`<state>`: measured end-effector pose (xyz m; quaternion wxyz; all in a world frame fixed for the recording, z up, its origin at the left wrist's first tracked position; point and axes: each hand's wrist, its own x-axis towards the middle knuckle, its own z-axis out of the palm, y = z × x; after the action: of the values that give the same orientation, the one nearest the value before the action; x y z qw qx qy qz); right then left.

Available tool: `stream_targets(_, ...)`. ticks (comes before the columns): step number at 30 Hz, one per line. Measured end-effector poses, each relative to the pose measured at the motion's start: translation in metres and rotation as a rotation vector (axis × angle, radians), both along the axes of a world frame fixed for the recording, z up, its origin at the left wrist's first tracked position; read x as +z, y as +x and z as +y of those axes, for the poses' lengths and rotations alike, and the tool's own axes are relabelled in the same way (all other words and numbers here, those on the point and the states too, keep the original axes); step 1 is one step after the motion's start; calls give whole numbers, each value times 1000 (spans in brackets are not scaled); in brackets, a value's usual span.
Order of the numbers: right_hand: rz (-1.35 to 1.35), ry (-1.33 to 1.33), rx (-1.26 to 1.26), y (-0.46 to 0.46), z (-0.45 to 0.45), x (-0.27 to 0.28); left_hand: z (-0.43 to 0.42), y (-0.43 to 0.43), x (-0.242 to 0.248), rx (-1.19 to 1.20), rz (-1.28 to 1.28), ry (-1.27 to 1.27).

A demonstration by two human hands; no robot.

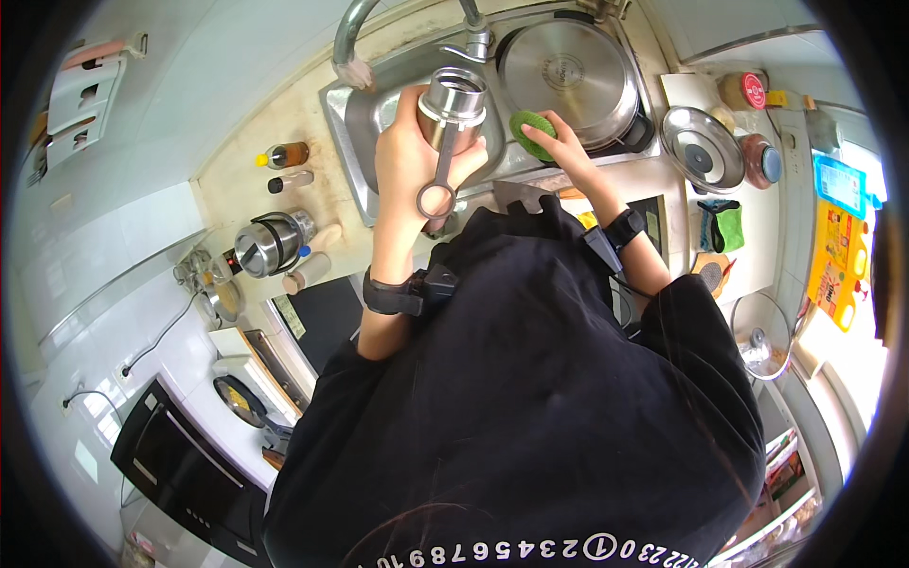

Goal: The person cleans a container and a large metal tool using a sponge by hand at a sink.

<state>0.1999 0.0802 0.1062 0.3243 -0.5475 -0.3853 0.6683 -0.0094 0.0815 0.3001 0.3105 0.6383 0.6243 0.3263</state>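
Observation:
My left hand (402, 157) is wrapped around a stainless steel vacuum flask (454, 99), held over the sink with its mouth uncovered. A grey strap with a ring end (437, 200) hangs from the flask's neck across my wrist. Between the thumb and fingers of my right hand (566, 150) is a green scrubbing sponge (530, 133). It is apart from the flask, close to the divider at the sink's right side. Part of the flask's body is hidden behind my left hand.
The steel sink (355, 153) has a faucet (477, 39) at its back. A large upturned pot (568, 78) fills the right basin. Bottles (287, 155) and a steel kettle (261, 245) stand left. To the right lie a pot lid (699, 153), a jar (760, 162) and a green cloth (726, 228).

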Motion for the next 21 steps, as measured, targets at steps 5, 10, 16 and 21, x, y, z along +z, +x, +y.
stream_targets(5, -442, 284, 228, 9, -18, -50, -6, -10, -17, -5, -18, -8)
stream_targets(10, -538, 517, 397, 11, -39, -93, -22, -18, -30, -36, -55, -76)
stream_targets(16, -611, 684, 529, -16, -39, -102, -46, -24, -46, -9, -51, -193)
stream_targets(21, -858, 904, 715, -9, -48, -102, -57, -32, -42, 19, -44, -160)
